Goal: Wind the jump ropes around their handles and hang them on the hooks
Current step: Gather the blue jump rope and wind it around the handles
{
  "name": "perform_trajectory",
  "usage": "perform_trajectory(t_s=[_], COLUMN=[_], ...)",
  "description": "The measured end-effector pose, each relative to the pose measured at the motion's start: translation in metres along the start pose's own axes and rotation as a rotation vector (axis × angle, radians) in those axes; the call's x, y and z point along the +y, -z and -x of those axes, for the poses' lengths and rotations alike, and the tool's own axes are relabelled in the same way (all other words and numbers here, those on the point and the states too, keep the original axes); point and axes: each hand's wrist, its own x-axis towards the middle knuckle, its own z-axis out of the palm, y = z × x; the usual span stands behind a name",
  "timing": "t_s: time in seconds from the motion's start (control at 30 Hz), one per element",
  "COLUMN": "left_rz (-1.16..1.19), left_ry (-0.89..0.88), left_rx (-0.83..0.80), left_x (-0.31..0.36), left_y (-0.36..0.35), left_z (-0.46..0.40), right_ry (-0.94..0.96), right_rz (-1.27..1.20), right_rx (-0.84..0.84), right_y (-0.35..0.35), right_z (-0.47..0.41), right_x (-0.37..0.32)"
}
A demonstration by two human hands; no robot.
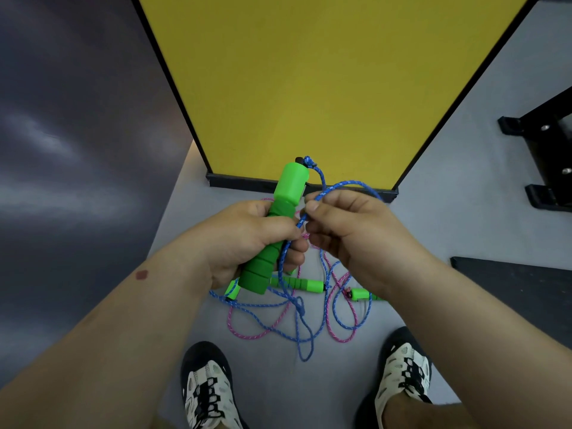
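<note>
Our left hand grips a green handle; our right hand pinches its blue rope. Tangled ropes lie on the grey floor below a yellow panel. Our forearms hide part of the tangle.

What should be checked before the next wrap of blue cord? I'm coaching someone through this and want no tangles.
1. Left hand grips green handle: ok.
2. Right hand pinches blue cord: ok.
3. Blue cord free of pink cord on the floor: not ok, they cross.
4. Second handle located: cannot tell which floor handle belongs to it.
5. Hooks in view: not ok.
</note>
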Motion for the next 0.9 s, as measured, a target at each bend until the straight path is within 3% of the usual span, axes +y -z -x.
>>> perform_trajectory(t_s=[0.13, 0.5, 0.8, 0.9], left_rz=[0.004, -0.004, -0.013, -0.004], left_ry=[-0.002, 0.01, -0.006, -0.006], left_rx=[0.008, 0.004, 0.017, 0.017], left_x=[0.001, 0.001, 0.002, 0.002], left_y=[0.0, 0.0, -0.002, -0.001], left_z=[0.001, 0.001, 0.001, 0.001], right_ry=[0.01, 0.125, 0.009, 0.018], right_rz=[0.03, -0.141, 0.006, 0.042], right_rx=[-0.005, 0.241, -0.008, 0.006], right_y=[-0.001, 0.012, 0.001, 0.001], right_z=[0.0, -0.005, 0.0, 0.0], right_x=[0.003, -0.018, -0.002, 0.001])
